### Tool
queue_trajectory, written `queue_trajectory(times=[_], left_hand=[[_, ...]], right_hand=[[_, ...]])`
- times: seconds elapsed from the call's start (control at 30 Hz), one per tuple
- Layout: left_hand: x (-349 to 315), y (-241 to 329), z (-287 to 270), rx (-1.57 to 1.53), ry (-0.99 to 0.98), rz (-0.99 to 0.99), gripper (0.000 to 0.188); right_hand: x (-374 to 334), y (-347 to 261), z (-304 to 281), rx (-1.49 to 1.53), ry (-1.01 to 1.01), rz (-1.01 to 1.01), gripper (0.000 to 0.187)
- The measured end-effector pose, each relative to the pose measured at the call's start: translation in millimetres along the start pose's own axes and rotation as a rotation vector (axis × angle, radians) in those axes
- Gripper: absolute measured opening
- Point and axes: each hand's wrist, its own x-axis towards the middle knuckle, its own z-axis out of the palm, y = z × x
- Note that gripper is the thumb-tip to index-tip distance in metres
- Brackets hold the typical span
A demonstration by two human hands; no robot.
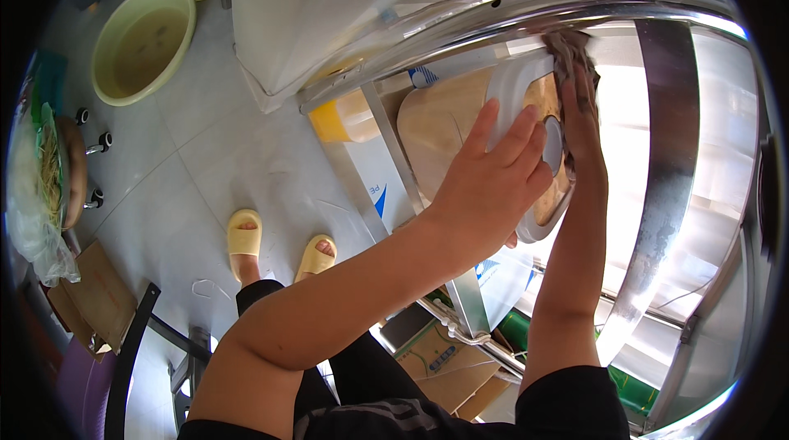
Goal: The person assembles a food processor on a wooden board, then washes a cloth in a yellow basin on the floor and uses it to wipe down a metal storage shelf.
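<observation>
A clear plastic container (436, 124) with tan contents sits tilted inside a metal frame, its pale-rimmed lid (511, 87) facing right. My left hand (493, 173) grips the lid's near side, index finger stretched and the other fingers curved over the rim. A round grey piece (552, 144) shows on the lid between my hands. Along the lid's far right side, my right hand (582, 124) presses a crumpled brownish-grey cloth (569, 50). The cloth hides part of that edge and some of my right fingers.
A shiny metal rail (460, 44) runs above the container, and a broad metal strut (672, 152) stands to its right. A yellow-based container (341, 118) is beside the frame. Cardboard (448, 366) lies below. A basin of murky water (148, 46) rests on the tiled floor.
</observation>
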Motion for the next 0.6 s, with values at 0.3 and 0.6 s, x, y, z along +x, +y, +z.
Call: queue_trajectory(times=[0.3,0.6], left_hand=[[0.4,1.4,1.3,-0.033,-0.005,0.017,0.068],[4.4,2.3,-2.1,-0.036,-0.011,0.01,0.07]], right_hand=[[28.1,134.5,2.4,-0.01,-0.028,0.496,0.055],[-90.9,40.8,-12.0,1.103,0.185,0.85,0.043]])
